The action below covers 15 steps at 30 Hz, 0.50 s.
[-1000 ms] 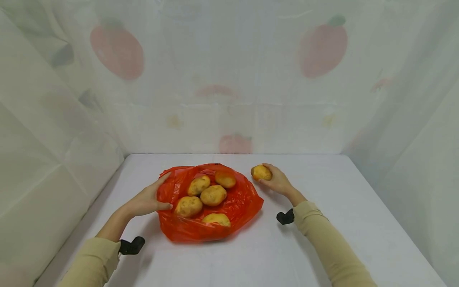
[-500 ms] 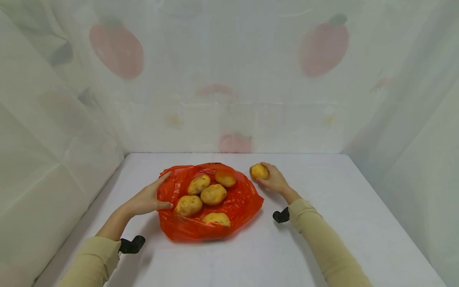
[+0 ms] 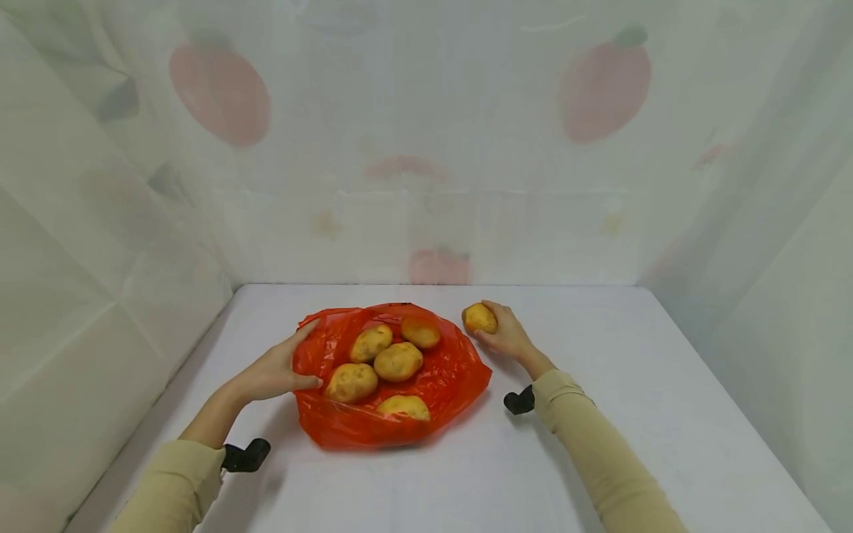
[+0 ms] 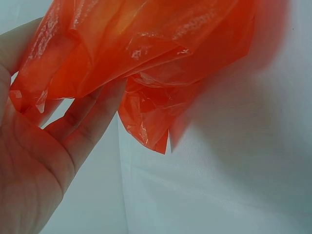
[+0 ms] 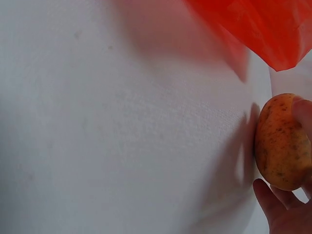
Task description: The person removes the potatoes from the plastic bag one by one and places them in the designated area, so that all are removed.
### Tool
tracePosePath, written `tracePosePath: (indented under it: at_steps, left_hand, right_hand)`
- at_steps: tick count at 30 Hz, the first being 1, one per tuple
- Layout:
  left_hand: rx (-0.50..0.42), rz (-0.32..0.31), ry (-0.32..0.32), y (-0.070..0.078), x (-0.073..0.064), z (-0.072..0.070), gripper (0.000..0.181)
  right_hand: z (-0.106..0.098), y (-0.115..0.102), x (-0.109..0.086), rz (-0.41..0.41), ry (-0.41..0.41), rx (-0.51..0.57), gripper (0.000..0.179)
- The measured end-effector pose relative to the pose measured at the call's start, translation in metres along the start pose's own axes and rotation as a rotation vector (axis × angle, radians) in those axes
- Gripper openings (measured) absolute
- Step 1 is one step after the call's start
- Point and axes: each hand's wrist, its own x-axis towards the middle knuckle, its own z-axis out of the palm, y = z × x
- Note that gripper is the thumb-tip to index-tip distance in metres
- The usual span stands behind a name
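Note:
My right hand [image 3: 509, 334] holds a yellow-brown potato [image 3: 480, 318] just right of a red plastic bag [image 3: 460, 374]. Thumb and fingers lie against the potato's sides; in the right wrist view its speckled skin [image 5: 280, 146] shows, close over the table. At the bag's left side my left hand [image 3: 276, 370] grips the film, the thumb reaching over the rim. In the left wrist view several fingers [image 4: 95, 124] pass behind the bag's crumpled wall [image 4: 141, 58]. Several potatoes [image 3: 398, 362] sit inside the wide-open bag, the front one [image 3: 404, 406] partly hidden by its near wall.
The bag rests on a white-covered table [image 3: 440, 488]. White curtains with faded fruit prints [image 3: 220, 89] hang behind and at both sides. A black device [image 3: 246, 455] sits at the left wrist and another black device [image 3: 520, 400] at the right.
My right hand has shifted slightly left with the potato, closer to the bag. The left hand, the bag and the potatoes inside have stayed in place.

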Motion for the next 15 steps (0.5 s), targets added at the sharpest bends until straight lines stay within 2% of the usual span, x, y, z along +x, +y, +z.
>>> tracePosePath:
  at_steps: [3,8,15]
  left_hand:
    - [0.010,0.003,0.004,0.0001,0.0000,-0.0001,0.096]
    - [0.020,0.009,0.007,0.0007,0.0000,0.0000,0.096]
    - [0.004,0.009,0.004,0.0020,-0.0003,0.0005,0.095]
  right_hand:
    - [-0.0014,-0.0040,0.0000,0.036,-0.025,-0.009,0.065]
    - [-0.0042,-0.0062,-0.0005,0.053,-0.044,-0.051,0.064]
    - [-0.0065,-0.0058,-0.0007,0.076,-0.064,-0.046,0.065]
